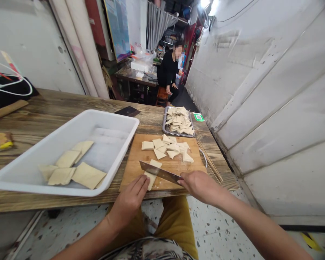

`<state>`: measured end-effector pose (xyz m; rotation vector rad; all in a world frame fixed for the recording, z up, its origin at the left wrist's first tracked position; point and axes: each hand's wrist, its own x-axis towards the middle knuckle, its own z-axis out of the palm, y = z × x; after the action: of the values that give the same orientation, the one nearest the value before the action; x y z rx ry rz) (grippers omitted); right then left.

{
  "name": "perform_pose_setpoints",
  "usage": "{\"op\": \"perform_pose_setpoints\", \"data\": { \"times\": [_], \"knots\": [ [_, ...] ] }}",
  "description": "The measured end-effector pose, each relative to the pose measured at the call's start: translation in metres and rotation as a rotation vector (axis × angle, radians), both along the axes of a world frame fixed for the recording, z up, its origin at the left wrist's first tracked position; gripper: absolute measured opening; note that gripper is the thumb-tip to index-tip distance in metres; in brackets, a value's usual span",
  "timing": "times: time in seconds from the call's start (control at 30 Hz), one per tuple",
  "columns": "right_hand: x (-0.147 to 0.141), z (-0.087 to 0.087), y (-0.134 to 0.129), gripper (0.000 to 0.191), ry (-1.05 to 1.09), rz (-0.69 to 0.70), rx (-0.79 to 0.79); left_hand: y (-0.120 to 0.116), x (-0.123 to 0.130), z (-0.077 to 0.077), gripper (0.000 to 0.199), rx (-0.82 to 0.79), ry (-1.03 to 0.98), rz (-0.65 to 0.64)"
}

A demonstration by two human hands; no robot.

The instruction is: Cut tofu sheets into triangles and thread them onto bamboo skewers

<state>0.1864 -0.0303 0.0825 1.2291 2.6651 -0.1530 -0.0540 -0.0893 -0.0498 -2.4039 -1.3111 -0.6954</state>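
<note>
My right hand [199, 184] grips a kitchen knife [165, 174], its blade pointing left. The blade lies across a pale strip of tofu sheet [152, 181] on the wooden cutting board [135, 155]. With its fingers together, my left hand [131, 196] presses on the strip's left side, close to the board's front edge. Beyond the blade, several cut tofu pieces [173, 147] are scattered over the far half of the board. Larger folded tofu sheets [89, 175] lie in a white plastic tub [134, 127] on the left.
Behind the board stands a metal tray [164, 129] heaped with tofu pieces [178, 121]. Thin wooden sticks [210, 161] lie along the board's right side, near a green card [198, 116]. A white wall [260, 90] borders the table's right. A person in black [166, 70] sits in the background.
</note>
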Motion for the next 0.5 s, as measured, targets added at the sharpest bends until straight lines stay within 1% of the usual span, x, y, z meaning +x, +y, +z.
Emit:
{"op": "perform_pose_setpoints", "data": {
  "times": [0.1, 0.2, 0.37, 0.5],
  "knots": [
    [0.000, 0.005, 0.004, 0.027, -0.015, 0.000, -0.025, -0.001, 0.000, -0.001, 0.043, -0.017, 0.009, 0.012],
    [0.000, 0.005, 0.005, 0.027, -0.039, -0.003, -0.028, -0.002, 0.000, -0.002, 0.045, -0.053, -0.001, 0.004],
    [-0.008, -0.005, 0.004, 0.027, -0.061, 0.014, -0.025, -0.001, 0.000, -0.006, 0.048, -0.089, -0.023, -0.008],
    [-0.014, -0.015, 0.000, 0.025, -0.054, -0.036, -0.036, -0.002, -0.003, -0.005, 0.049, -0.082, -0.063, -0.004]
  ]
}}
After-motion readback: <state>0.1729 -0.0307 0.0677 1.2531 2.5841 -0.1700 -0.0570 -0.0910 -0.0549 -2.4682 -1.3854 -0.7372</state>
